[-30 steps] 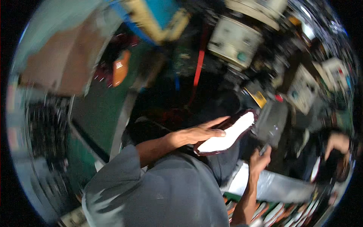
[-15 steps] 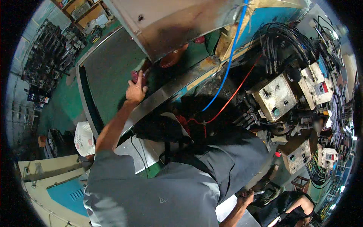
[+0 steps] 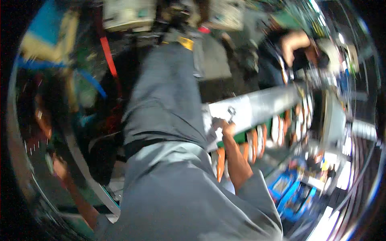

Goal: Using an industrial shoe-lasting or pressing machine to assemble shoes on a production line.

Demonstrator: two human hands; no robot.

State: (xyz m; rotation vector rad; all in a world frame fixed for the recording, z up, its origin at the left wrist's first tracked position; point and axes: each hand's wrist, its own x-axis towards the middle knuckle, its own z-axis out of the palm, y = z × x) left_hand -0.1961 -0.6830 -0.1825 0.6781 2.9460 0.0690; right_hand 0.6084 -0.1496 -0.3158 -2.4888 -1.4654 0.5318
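My left hand (image 3: 60, 168) reaches out at the far left, over a dark green surface with a metal edge (image 3: 90, 176). It is smeared by motion, and a pale greenish thing (image 3: 49, 161) shows beside its fingers. Whether the hand holds that thing, I cannot tell. My right hand (image 3: 228, 128) is closed at the near edge of a white tabletop (image 3: 265, 105). A small dark, looped thing (image 3: 231, 110) shows just beyond its fingers, too blurred to name.
Orange and white shoe-like shapes (image 3: 252, 142) stand in a row along the tabletop's near side. A co-worker (image 3: 289, 52) bends over at the upper right. Blue crates (image 3: 289, 193) stand at the lower right. A red hose (image 3: 107, 56) and blue hose (image 3: 92, 82) hang at the left.
My view has swung to the right, bringing the white tabletop and the shoe-like row into sight. My left hand, earlier on a maroon object, now appears at the far left, blurred.
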